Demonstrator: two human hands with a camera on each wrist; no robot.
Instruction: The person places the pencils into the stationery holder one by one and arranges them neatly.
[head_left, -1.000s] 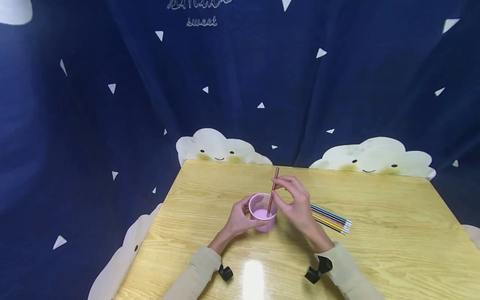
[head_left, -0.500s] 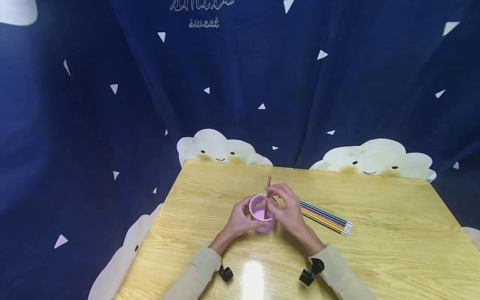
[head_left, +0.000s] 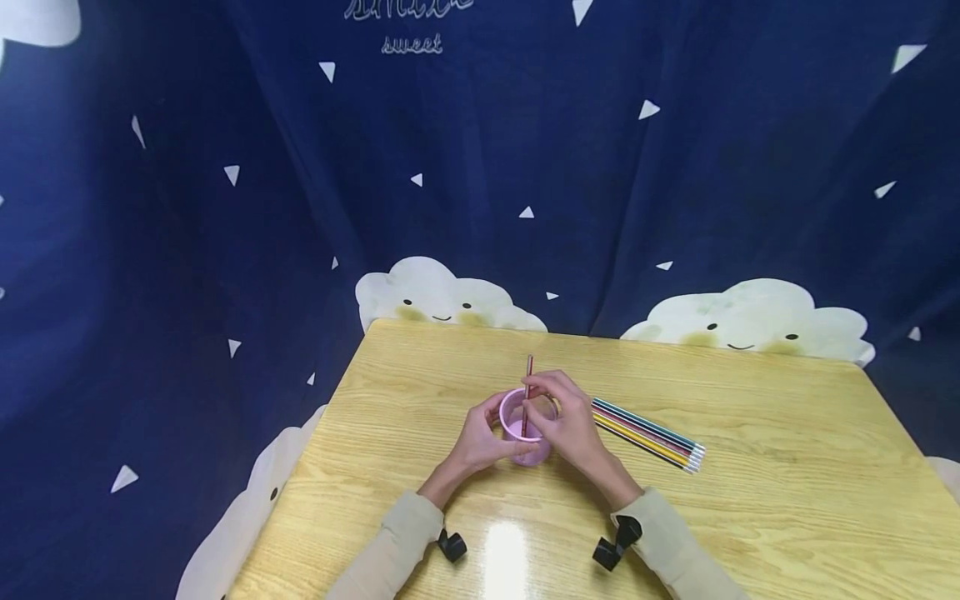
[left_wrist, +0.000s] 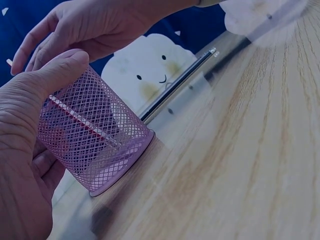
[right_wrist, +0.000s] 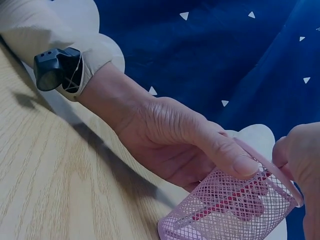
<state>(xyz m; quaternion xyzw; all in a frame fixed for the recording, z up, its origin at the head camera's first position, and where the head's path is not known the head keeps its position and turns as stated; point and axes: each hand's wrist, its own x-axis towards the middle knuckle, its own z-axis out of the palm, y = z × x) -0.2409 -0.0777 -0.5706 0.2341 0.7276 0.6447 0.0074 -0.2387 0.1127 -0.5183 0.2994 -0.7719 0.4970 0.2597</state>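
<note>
A pink mesh pen holder (head_left: 531, 454) stands upright on the table, its weave plain in the left wrist view. My left hand (head_left: 476, 437) grips it from the left, thumb across the near side and fingers round the back. Above its rim my right hand (head_left: 566, 417) pinches a red pencil (head_left: 529, 367) between thumb and fingers. The pencil's lower part is inside the holder; through the mesh in the right wrist view the red pencil (right_wrist: 220, 204) slants down to near the bottom. No other pencil shows inside.
Right of the holder several pencils (head_left: 648, 435) lie side by side, dark green, red, yellow and black, white ends toward the right. The wooden table (head_left: 787, 500) ends at a dark blue curtain (head_left: 480, 150) with clouds and triangles. Both wrists wear black cameras.
My right hand has moved left and slightly down, bringing the red pencil further over and deeper into the holder. More of the lying pencils shows. My left hand and the holder stay put.
</note>
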